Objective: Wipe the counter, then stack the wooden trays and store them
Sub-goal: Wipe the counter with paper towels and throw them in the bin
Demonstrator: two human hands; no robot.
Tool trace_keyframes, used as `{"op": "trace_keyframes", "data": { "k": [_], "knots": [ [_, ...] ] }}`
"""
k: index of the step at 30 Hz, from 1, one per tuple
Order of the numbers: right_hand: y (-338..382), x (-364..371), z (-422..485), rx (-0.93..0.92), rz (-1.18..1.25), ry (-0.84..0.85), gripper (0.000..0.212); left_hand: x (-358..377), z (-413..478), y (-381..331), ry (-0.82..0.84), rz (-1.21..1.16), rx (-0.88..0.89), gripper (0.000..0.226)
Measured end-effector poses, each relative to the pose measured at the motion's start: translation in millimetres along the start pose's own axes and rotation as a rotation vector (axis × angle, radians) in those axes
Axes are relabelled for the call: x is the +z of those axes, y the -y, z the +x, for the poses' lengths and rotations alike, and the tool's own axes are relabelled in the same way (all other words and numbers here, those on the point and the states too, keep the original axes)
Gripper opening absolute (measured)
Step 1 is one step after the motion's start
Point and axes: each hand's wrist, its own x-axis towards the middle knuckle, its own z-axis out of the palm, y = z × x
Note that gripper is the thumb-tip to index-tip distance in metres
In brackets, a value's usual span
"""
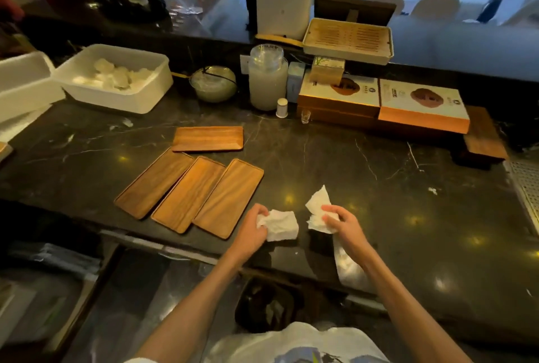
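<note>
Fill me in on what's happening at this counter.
A person stands at a dark stone counter with a wad of white paper towel in each hand: one in the left hand, another in the right hand, both just above the counter's near edge. Four wooden trays lie unstacked to the left, three side by side and one behind them. No tray has been stacked or stored yet.

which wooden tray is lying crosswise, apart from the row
The far tray, lying crosswise behind the three side-by-side trays, which all angle toward the person.
</note>
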Motion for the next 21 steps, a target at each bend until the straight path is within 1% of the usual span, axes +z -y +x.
{"op": "trace_keyframes", "data": {
  "k": [3, 5, 7, 8, 10, 11, 12, 13, 15, 16, 18, 21],
  "knots": [
    [-3.8, 25.3, -42.1, 0.031, 0.018, -0.017, 0.037, -14.2, -25.5, 19.7, 0.095, -0.018, -0.039, 0.026],
    [-10.7, 44.2, -77.3, 0.040, 0.003, -0.090, 0.033, -24.5, -45.4, 33.0, 0.135, -0.044, -0.053, 0.027],
    [-23.6, 64.5, -114.0, 0.036, 0.050, -0.203, 0.022, -33.7, -64.0, 48.1, 0.153, -0.062, -0.069, 0.020],
    [-31.8, 75.2, -130.9, 0.028, 0.085, -0.259, 0.017, -39.7, -72.6, 56.3, 0.136, -0.034, -0.052, 0.020],
    [-47.2, 95.9, -161.4, 0.044, 0.139, -0.353, 0.017, -55.9, -93.0, 63.7, 0.104, -0.003, -0.005, 0.023],
    [-56.0, 104.8, -177.2, 0.077, 0.159, -0.383, 0.020, -63.4, -104.0, 70.2, 0.127, 0.002, -0.029, 0.019],
    [-65.9, 113.6, -192.7, 0.108, 0.204, -0.393, 0.024, -69.5, -116.3, 77.0, 0.153, -0.030, -0.074, 0.015],
    [-74.4, 119.8, -205.9, 0.124, 0.308, -0.375, 0.028, -75.2, -127.0, 82.9, 0.172, -0.070, -0.116, 0.013],
    [-85.0, 125.8, -228.0, 0.141, 0.597, -0.319, 0.037, -84.5, -145.8, 88.7, 0.148, -0.116, -0.128, 0.021],
    [-85.5, 126.2, -236.4, 0.159, 0.682, -0.312, 0.037, -87.5, -151.9, 88.4, 0.123, -0.127, -0.103, 0.026],
    [-80.6, 124.5, -250.7, 0.212, 0.693, -0.310, 0.032, -89.1, -164.8, 83.6, 0.073, -0.146, -0.078, 0.033],
    [-67.5, 119.0, -264.3, 0.239, 0.588, -0.329, 0.028, -80.8, -186.1, 75.0, -0.015, -0.220, -0.153, 0.029]
  ]
}}
